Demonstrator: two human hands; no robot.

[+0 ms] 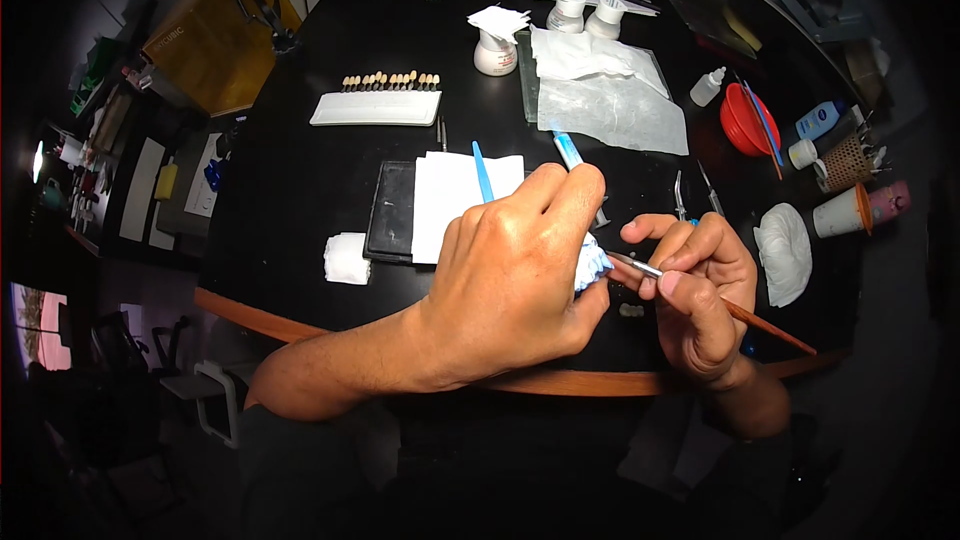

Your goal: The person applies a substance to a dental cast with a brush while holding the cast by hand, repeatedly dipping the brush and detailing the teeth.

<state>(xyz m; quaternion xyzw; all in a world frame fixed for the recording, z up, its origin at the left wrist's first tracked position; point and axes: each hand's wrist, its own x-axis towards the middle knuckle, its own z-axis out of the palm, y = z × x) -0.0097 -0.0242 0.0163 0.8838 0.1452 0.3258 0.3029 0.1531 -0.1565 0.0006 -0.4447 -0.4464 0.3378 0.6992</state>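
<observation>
My left hand is closed around a crumpled blue-and-white piece, mostly hidden by the fingers. Pinched in my right hand is a slim tool with a metal front part and a reddish-brown handle; its tip points at the crumpled piece. Behind my left hand show a blue stick over white paper and a blue-and-white tube-like item; their lower ends are hidden. A small pale piece lies between the hands.
A black tray and folded tissue sit left. Farther back are a shade-tab holder, a tissue-topped jar and a sheet on glass. To the right stand a red bowl, a cup and crumpled white material.
</observation>
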